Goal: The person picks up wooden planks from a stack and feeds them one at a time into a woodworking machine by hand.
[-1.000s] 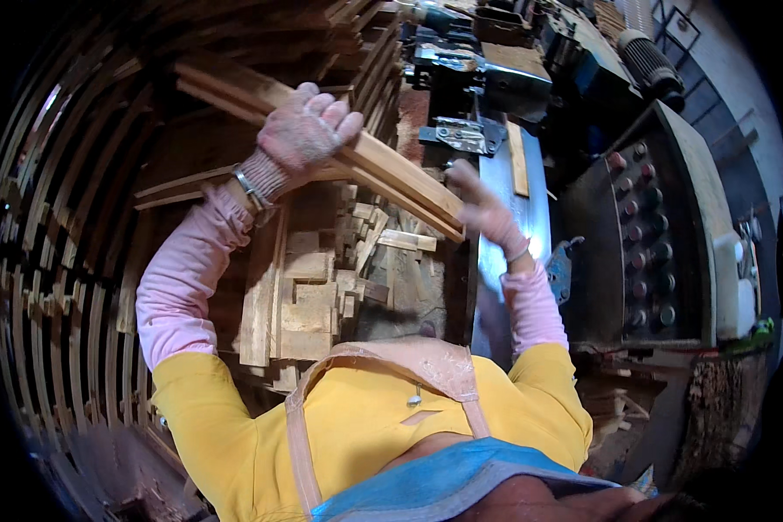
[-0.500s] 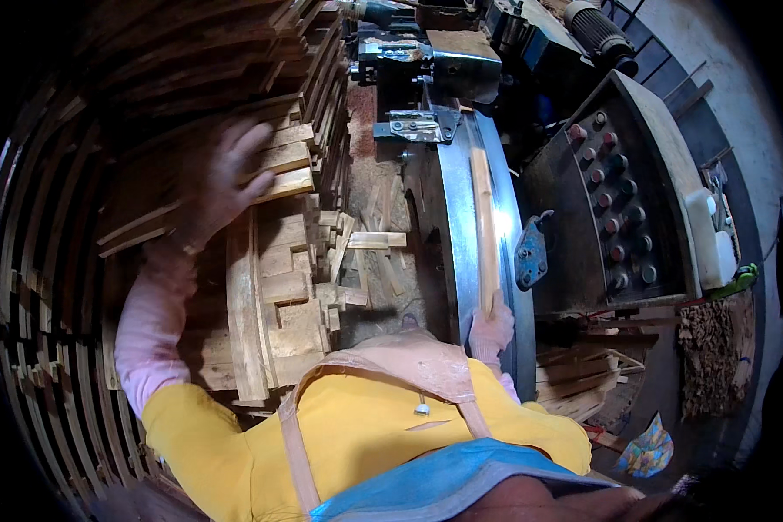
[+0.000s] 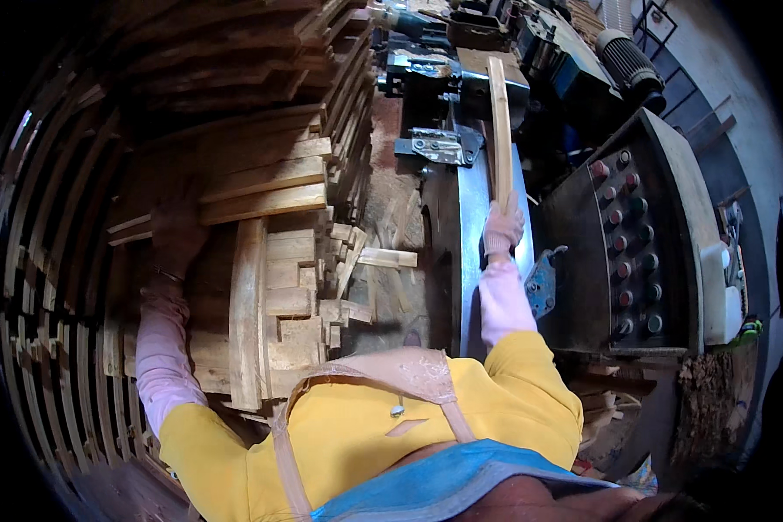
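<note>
My right hand (image 3: pixel 503 228), in a pale glove, grips the near end of a long, narrow wooden strip (image 3: pixel 499 122). The strip points away from me above the shiny metal machine table (image 3: pixel 470 252), its far end over a boxy part of the machine. On the left, my left hand (image 3: pixel 178 228) lies across the upper wooden strips (image 3: pixel 265 203) of a stack. Deep shadow hides its fingers, so its grip is unclear. Below those strips, more short wooden pieces (image 3: pixel 289 271) are piled beside an upright-looking board (image 3: pixel 249 317).
A metal bracket (image 3: pixel 444 146) sits at the table's left edge. To the right stand a blue metal fitting (image 3: pixel 544 283) and a control box (image 3: pixel 639 244) with several buttons. Offcuts (image 3: pixel 387 257) lie on the floor between stack and machine. A motor (image 3: pixel 628 65) is at the far right.
My right hand has moved forward along the machine table, carrying the strip farther away. My left hand has dropped back and left from above the stack onto the strips. The view has shifted slightly.
</note>
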`<state>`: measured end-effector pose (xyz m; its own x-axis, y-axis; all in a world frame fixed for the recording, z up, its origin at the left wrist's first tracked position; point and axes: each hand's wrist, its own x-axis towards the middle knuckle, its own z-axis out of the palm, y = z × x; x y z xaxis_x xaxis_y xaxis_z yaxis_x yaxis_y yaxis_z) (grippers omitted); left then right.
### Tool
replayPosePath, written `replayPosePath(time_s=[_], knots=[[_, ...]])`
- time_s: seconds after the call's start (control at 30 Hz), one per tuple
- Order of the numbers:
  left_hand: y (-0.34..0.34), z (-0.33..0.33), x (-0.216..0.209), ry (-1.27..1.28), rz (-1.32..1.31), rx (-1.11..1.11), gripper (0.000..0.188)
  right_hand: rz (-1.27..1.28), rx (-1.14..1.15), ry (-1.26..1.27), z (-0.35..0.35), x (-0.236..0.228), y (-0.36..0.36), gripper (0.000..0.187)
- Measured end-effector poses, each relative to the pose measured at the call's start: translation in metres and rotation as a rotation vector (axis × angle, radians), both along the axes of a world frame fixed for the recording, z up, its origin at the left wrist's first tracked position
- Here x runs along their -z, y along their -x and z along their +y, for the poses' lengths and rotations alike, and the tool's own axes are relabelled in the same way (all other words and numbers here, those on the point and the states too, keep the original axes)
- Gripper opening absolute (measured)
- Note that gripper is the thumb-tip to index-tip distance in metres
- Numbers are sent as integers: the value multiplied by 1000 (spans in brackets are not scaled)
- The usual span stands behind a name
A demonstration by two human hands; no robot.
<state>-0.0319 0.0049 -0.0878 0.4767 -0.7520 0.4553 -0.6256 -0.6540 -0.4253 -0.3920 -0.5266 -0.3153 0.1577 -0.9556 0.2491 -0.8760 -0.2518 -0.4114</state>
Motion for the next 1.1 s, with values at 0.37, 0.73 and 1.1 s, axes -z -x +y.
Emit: replayPosePath(time_s=[0.37,0.73,1.1], knots=[[1,7,28,17,-185,-23,72,142,-65,-158,228,-8,201,51],[11,0,21,56,-81,-114,73,349,-352,62,26,-22,34,52],[-2,5,40,-175,61,-461,71,-298,-728,90,-157,-129,-219,69]])
